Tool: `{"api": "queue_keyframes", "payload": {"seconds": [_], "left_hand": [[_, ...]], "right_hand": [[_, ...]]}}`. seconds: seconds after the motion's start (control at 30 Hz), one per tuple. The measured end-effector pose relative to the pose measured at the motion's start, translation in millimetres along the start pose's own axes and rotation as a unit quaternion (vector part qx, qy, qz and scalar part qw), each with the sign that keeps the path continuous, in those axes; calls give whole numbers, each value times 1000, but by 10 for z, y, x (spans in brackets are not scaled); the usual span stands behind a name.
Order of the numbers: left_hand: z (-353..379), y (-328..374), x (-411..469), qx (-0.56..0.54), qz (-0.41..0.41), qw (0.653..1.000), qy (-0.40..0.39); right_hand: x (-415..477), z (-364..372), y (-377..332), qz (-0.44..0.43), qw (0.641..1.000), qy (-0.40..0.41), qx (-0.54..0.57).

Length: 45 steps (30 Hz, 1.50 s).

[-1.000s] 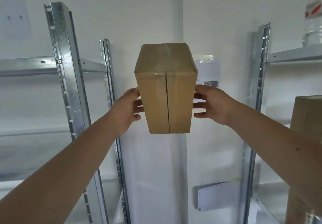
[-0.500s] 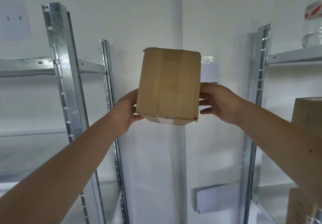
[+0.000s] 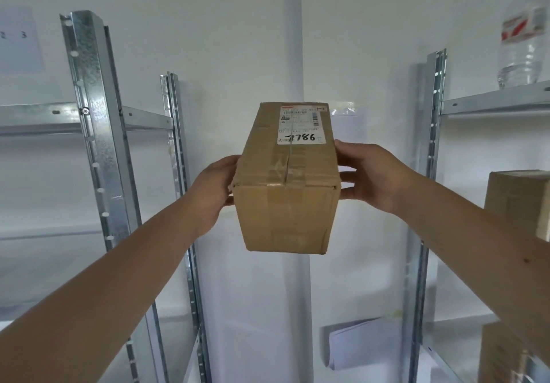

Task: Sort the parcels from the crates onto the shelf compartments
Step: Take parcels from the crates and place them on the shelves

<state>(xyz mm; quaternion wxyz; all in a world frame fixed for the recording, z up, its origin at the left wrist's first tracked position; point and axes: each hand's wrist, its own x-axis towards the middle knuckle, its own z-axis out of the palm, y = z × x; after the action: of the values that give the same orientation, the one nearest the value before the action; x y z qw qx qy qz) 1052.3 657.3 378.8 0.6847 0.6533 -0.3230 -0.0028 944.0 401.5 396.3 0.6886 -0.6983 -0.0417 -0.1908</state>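
I hold a brown cardboard parcel (image 3: pixel 285 192) up in front of me, between two metal shelf units. Its taped top face is turned toward me and carries a white shipping label (image 3: pixel 302 125) with the handwritten number 7786. My left hand (image 3: pixel 212 192) presses on the parcel's left side and my right hand (image 3: pixel 372 174) grips its right side. The left shelf unit (image 3: pixel 98 120) has bare compartments. The right shelf unit (image 3: pixel 494 103) holds another cardboard parcel (image 3: pixel 518 201) at mid height.
A clear plastic water bottle (image 3: pixel 526 31) stands on the right unit's top shelf. A second box (image 3: pixel 503 353) sits on a lower right shelf. Paper sheets hang on the wall: one with numbers (image 3: pixel 18 40) at upper left, one (image 3: pixel 348 128) behind the parcel, one (image 3: pixel 363 344) low down.
The parcel has been rolled in both hands: first its seamed underside faced me, then a plain side, and now the labelled top. The hands stayed at about the same height.
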Motion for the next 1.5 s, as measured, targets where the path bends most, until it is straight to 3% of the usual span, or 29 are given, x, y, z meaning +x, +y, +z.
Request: {"api": "queue_keyframes", "payload": {"seconds": [0.1, 0.3, 0.4, 0.67, 1.13, 1.33, 1.5], "left_hand": [[7, -3, 17, -34, 2, 999, 26], [-12, -68, 42, -25, -12, 999, -31], [0, -68, 35, -3, -12, 997, -71], [120, -110, 76, -18, 25, 998, -49], [718, -74, 139, -21, 39, 988, -149], [1100, -45, -15, -65, 41, 979, -190], [1387, -59, -178, -74, 34, 968, -239]], "right_hand": [[11, 6, -2, -7, 1000, 2, 1], [-7, -78, -18, 21, 1000, -12, 1], [-9, -79, -23, 20, 999, -10, -25], [-65, 0, -6, -23, 989, -24, -144], [-508, -268, -95, -5, 977, 89, -196], [-953, -365, -131, 5, 949, 162, -271], [-1407, -359, -118, 25, 933, 235, -272]]}}
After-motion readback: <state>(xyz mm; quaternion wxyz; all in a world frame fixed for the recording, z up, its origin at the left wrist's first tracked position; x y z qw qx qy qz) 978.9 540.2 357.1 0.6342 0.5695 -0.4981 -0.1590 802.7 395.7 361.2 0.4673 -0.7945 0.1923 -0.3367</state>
